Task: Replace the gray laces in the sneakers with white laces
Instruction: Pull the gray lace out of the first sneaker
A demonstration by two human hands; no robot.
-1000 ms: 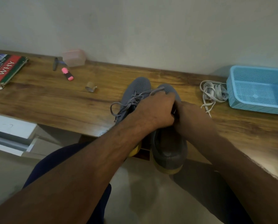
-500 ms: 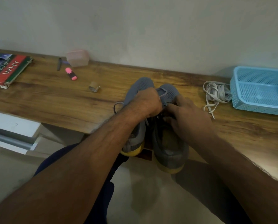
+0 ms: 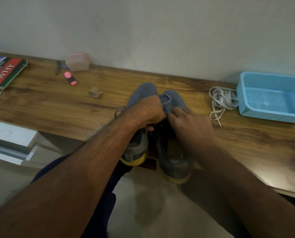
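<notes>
Two grey sneakers with yellow soles stand side by side at the desk's front edge, toes toward the wall: the left sneaker (image 3: 144, 91) and the right sneaker (image 3: 175, 157). My left hand (image 3: 147, 111) is closed on the grey lace (image 3: 164, 97) over the right sneaker's tongue. My right hand (image 3: 190, 125) rests on the right sneaker, its fingertips pinching the same lace near the eyelets. A loop of the left sneaker's grey lace (image 3: 117, 112) pokes out beside my left forearm. A bundle of white laces (image 3: 220, 99) lies on the desk to the right.
A blue mesh basket (image 3: 270, 97) stands at the far right next to the white laces. On the left of the wooden desk (image 3: 57, 107) lie a book (image 3: 3, 73), a pink highlighter (image 3: 70, 79), a dark pen (image 3: 57, 67), a pink box (image 3: 77, 61) and a small cardboard roll (image 3: 94, 92).
My left hand has drawn back from over the right sneaker's toe toward the tongue. My right hand has come out from under it and now lies on the right sneaker, pinching the lace.
</notes>
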